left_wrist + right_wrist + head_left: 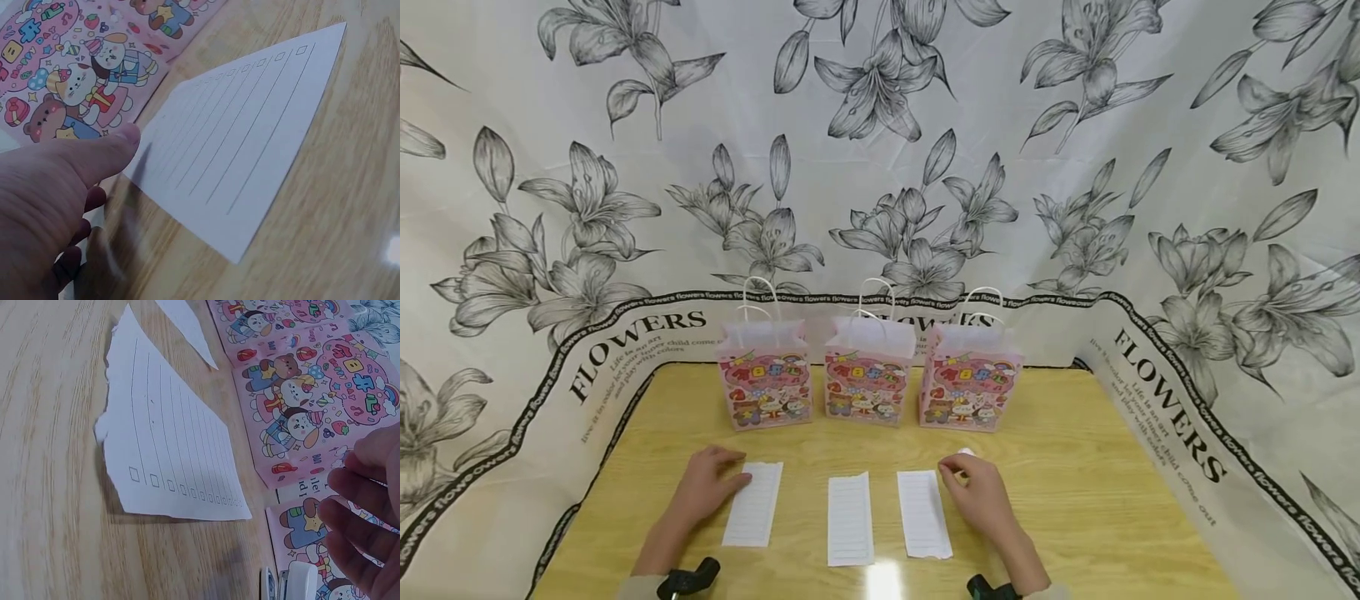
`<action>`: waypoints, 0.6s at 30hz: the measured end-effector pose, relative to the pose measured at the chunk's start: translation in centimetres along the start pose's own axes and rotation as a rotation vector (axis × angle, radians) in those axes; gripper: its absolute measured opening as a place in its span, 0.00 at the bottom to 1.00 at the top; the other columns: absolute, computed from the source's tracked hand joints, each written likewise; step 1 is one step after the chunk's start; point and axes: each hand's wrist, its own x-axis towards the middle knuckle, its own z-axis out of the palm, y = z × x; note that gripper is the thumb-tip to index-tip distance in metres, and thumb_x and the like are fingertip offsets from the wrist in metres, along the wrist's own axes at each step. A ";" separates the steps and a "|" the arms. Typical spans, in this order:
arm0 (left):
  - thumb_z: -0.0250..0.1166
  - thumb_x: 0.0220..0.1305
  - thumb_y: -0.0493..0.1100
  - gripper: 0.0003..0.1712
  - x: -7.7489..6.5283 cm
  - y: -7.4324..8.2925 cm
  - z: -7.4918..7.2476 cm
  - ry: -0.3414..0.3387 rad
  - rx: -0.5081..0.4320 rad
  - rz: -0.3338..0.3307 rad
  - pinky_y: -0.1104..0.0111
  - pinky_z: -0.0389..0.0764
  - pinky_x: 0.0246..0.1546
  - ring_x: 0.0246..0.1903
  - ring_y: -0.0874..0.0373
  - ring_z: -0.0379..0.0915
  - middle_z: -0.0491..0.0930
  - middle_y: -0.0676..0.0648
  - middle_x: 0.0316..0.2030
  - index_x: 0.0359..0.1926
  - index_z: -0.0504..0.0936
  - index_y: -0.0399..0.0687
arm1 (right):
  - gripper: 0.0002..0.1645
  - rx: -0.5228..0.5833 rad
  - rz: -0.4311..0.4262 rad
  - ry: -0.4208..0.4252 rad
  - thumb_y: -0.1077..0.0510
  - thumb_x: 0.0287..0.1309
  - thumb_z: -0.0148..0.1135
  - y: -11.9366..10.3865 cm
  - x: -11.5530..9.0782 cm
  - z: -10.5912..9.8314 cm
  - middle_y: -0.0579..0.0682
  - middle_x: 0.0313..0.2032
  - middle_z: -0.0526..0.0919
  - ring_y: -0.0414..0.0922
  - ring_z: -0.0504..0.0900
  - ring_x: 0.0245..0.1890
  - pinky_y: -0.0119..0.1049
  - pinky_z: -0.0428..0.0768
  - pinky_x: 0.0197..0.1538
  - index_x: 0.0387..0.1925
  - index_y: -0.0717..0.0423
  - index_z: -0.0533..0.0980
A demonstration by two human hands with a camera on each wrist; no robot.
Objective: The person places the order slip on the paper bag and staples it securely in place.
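Three white paper strips with ruled lines and small checkboxes lie on the table: a left strip (pixel 753 505), a middle strip (pixel 850 520) and a right strip (pixel 923 513) with a torn edge. My left hand (pixel 707 486) is beside the left strip, its thumb (pixel 119 150) at the strip's edge; whether it touches cannot be told. My right hand (pixel 983 493) hovers to the right of the right strip, fingers (pixel 353 515) loosely bent and holding nothing. Close to it lies a small white object (pixel 301 582), partly out of frame, its kind unclear.
Three pink cartoon gift bags with white handles stand at the back: a left bag (pixel 766 387), a middle bag (pixel 867 383) and a right bag (pixel 970 387). Behind the wooden table (pixel 1090 500) hangs a flower-print cloth (pixel 880 167), also spread along both sides.
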 end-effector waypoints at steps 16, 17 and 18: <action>0.77 0.50 0.47 0.12 0.3 0.1 0.8 -0.071 0.016 -0.168 0.51 0.72 0.48 0.43 0.47 0.73 0.77 0.49 0.37 0.37 0.89 0.51 | 0.04 0.091 0.033 -0.084 0.60 0.61 0.66 -1.4 -0.4 2.1 0.39 0.29 0.84 0.33 0.80 0.31 0.36 0.81 0.36 0.33 0.57 0.84; 0.77 0.50 0.47 0.12 0.4 0.0 0.8 -0.067 0.009 -0.158 0.51 0.71 0.48 0.42 0.48 0.73 0.78 0.50 0.37 0.36 0.89 0.51 | 0.05 0.093 0.028 -0.084 0.60 0.61 0.66 -1.5 -0.3 2.2 0.40 0.29 0.84 0.33 0.80 0.31 0.36 0.81 0.36 0.32 0.57 0.84; 0.77 0.50 0.46 0.11 0.6 0.1 0.9 -0.060 0.003 -0.150 0.51 0.71 0.48 0.42 0.48 0.73 0.78 0.51 0.36 0.35 0.89 0.52 | 0.04 0.094 0.018 -0.081 0.60 0.61 0.66 -1.6 -0.2 2.3 0.40 0.29 0.84 0.33 0.80 0.30 0.37 0.81 0.36 0.32 0.57 0.84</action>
